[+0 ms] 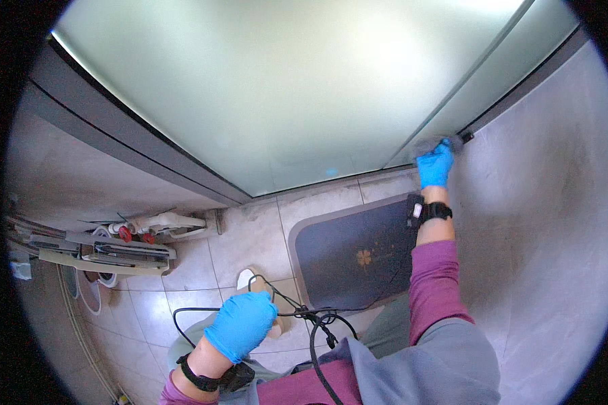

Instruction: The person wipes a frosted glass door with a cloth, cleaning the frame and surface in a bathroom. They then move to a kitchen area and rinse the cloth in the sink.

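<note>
Your right hand (434, 169): closed on grey wad (425, 145), by frosted glass (304, 101). Left hand (243, 326): back up, grip can't be told. Mat (338, 270): gold flower emblem (364, 257).

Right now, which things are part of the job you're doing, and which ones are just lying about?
Part of the job:
- right hand, in a blue glove
- grey fuzzy wad in its fingers
- frosted glass panel, with the wad at its lower right corner

Just about:
- dark floor mat
- red valve handles
- pale round basin, partly hidden
</note>
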Available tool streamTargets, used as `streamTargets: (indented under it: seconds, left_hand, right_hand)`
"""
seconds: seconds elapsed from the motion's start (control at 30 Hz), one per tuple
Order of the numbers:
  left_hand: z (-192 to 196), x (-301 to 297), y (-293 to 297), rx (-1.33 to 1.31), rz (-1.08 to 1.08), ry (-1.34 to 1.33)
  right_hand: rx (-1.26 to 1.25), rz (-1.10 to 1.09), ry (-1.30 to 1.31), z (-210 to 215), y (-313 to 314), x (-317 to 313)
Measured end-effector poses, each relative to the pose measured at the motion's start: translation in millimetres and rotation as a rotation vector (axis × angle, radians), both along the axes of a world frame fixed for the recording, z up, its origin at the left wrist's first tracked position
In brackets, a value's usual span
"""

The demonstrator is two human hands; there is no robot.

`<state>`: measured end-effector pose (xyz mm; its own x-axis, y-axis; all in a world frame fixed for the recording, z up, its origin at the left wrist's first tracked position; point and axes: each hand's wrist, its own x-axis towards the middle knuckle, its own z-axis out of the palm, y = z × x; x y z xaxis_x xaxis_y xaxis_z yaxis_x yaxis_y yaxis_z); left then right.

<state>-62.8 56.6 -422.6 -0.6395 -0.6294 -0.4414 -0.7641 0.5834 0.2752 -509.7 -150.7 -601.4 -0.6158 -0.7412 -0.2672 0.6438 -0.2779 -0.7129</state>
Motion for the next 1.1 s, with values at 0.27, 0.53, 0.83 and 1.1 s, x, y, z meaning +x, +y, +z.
streamTargets:
  seconds: [0.27,0.53,0.83,1.1]
  left_hand:
    - [4.2,-10.7,4.6,-0.058,0.03,0.014]
    - [5.8,-14.4,12.8,-0.03,-0.002,0.051]
    - [-7.5,-12.4,25.2,-0.151,0.017,0.027]
    - [-5.4,-5.0,23.4,-0.193,-0.046,0.081]
  right_hand:
    - [-0.029,0.16,1.217,-10.0,2.3,192.8]
    - [-0.197,0.207,0.824,16.3,0.3,134.7]
    - [-0.584,0.101,0.187,104.7,-43.1,151.8]
    - [0.054,0.432,1.97,131.5,-11.2,188.8]
